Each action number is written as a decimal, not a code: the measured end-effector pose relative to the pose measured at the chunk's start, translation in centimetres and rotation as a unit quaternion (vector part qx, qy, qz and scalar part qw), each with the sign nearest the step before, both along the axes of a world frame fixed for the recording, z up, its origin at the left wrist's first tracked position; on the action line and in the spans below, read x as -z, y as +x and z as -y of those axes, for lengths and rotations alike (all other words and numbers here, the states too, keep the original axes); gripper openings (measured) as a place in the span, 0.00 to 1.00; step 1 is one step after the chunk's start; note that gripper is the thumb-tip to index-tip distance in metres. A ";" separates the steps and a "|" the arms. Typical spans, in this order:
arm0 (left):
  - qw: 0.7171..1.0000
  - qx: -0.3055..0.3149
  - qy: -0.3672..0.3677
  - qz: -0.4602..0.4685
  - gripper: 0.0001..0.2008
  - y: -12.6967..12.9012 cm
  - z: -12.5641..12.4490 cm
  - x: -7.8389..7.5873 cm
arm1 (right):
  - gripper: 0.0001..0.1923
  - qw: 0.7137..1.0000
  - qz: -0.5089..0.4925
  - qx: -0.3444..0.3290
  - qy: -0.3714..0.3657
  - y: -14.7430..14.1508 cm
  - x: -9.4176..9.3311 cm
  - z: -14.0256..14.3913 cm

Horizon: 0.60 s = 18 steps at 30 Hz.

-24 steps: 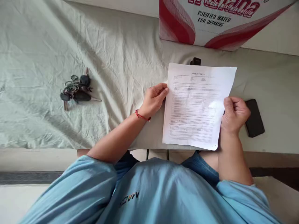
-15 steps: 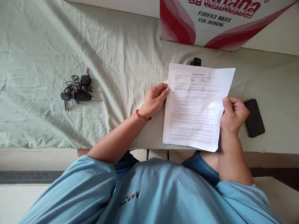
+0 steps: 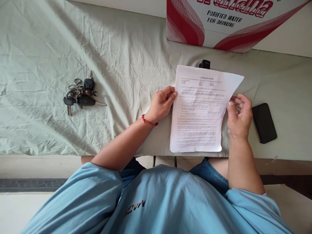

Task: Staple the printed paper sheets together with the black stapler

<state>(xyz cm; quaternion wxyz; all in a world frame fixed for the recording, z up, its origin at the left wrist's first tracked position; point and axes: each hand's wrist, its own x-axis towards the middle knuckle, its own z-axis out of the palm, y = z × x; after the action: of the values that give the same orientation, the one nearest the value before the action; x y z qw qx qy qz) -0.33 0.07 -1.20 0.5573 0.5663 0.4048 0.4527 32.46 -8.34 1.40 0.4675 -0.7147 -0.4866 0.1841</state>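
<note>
A small stack of printed paper sheets (image 3: pixel 198 113), headed "OVERLEAF NOTES", is held up over the cloth-covered table. My left hand (image 3: pixel 162 101) pinches its left edge, thumb in front and fingers curled. At the right edge is my right hand (image 3: pixel 240 113), fingers bent and thumb tip against the paper's margin; its hold looks light. The sheet's right side bows, and its upper right corner sticks out. Part of a small black object (image 3: pixel 205 64) shows behind the top edge, the rest hidden. Just right of my right hand lies a black smartphone (image 3: pixel 265 123).
A bunch of keys (image 3: pixel 81 94) lies on the wrinkled pale green cloth (image 3: pixel 126 65) to the left. At the back right stands a red and white water carton (image 3: pixel 219 27). The table's front edge runs close to my body.
My right hand has shifted slightly left and loosened its fingers. The paper's right side and lower right corner have moved left and up. My left hand has stayed in place.
</note>
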 end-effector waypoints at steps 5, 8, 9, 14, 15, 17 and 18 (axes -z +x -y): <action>0.997 -0.032 -0.039 0.058 0.33 0.1 -0.1 0.4 | 0.36 0.988 -0.123 -0.061 -0.069 0.0 -0.7 0.6; 0.987 -0.082 -0.064 0.124 0.31 0.1 -0.5 0.9 | 0.30 0.962 -0.247 -0.096 -0.072 0.0 -1.9 0.9; 0.982 -0.101 -0.070 0.143 0.31 0.1 -0.7 1.0 | 0.32 0.951 -0.281 -0.109 -0.075 0.0 -2.3 1.0; 0.959 -0.197 -0.087 0.186 0.30 -0.3 -1.7 2.0 | 0.45 0.913 -0.366 -0.174 -0.052 -1.0 -3.1 1.2; 0.955 -0.212 -0.088 0.187 0.30 -0.3 -1.8 2.2 | 0.47 0.911 -0.366 -0.184 -0.048 -1.6 -2.8 1.2; 0.951 -0.224 -0.089 0.191 0.30 -0.3 -1.8 2.4 | 0.46 0.924 -0.339 -0.171 -0.038 -2.8 -2.1 1.3; 0.952 -0.220 -0.091 0.194 0.30 -0.3 -1.8 2.5 | 0.44 0.939 -0.310 -0.150 -0.026 -3.4 -1.7 1.4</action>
<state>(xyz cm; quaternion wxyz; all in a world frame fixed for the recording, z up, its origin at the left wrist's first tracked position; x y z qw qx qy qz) -0.67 1.88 -3.65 0.5603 0.3115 0.4431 0.6267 29.10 -9.74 3.08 0.5431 -0.5534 -0.4140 0.4769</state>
